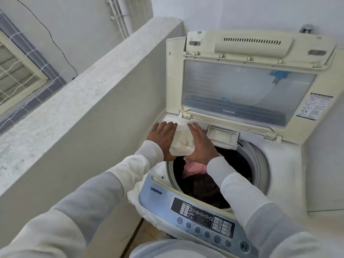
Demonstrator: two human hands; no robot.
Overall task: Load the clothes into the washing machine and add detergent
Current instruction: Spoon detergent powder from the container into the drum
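Observation:
A top-loading washing machine (284,164) stands with its lid (247,90) raised upright. Pink cloth (193,169) and dark clothes (206,189) lie inside the drum. At the machine's back left corner both hands press on the sides of a whitish drawer-like box (183,140), which looks like a detergent tray. My left hand (162,138) lies flat along its left side, and my right hand (202,143) is on its right side. A second tray (222,135) juts out over the drum just to the right.
A concrete parapet wall (89,94) runs along the left, close to the machine. The blue control panel (202,216) with buttons faces me at the front. Plastic wrap (135,194) hangs on the machine's left front corner. White walls stand behind and to the right.

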